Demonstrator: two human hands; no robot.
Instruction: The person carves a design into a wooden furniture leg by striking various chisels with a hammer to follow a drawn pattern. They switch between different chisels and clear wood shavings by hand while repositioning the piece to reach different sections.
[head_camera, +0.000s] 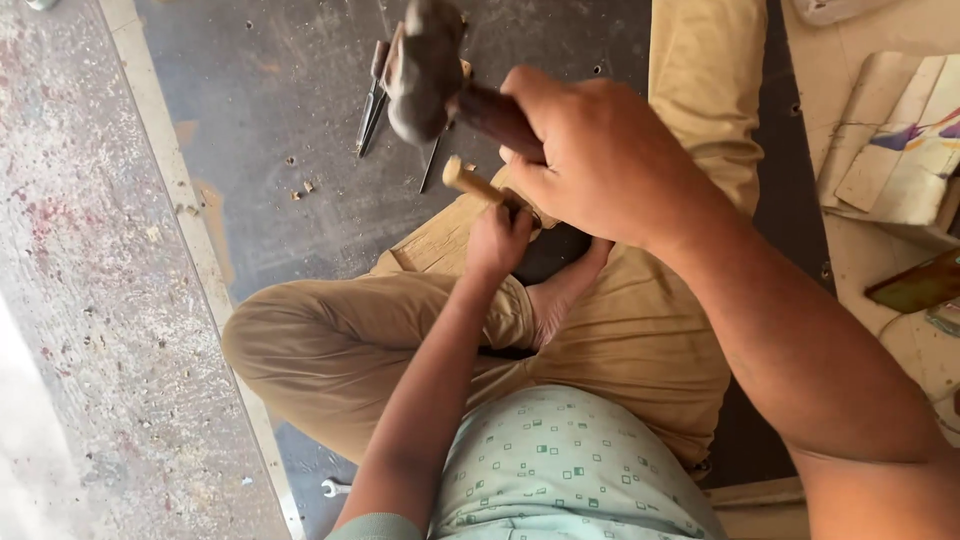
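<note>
Hammer head (425, 70) above right hand (600, 160) is motion-blurred; its face unreadable. Chisel (470, 182) blade hidden inside left hand (497, 240) and behind the right; only the wooden handle end shows. Wood block (435, 240) mostly covered by both hands and knee. Right forearm cut off by frame's lower edge. Small tools (372, 100) beyond the hammer partly hidden, type unclear.

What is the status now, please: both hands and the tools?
Right hand grips raised mallet. Left hand holds chisel on wood block. Nothing between mallet and chisel.

Dark-headed hammer (425, 70) raised above wooden-handled chisel (470, 182) (tilted).
</note>
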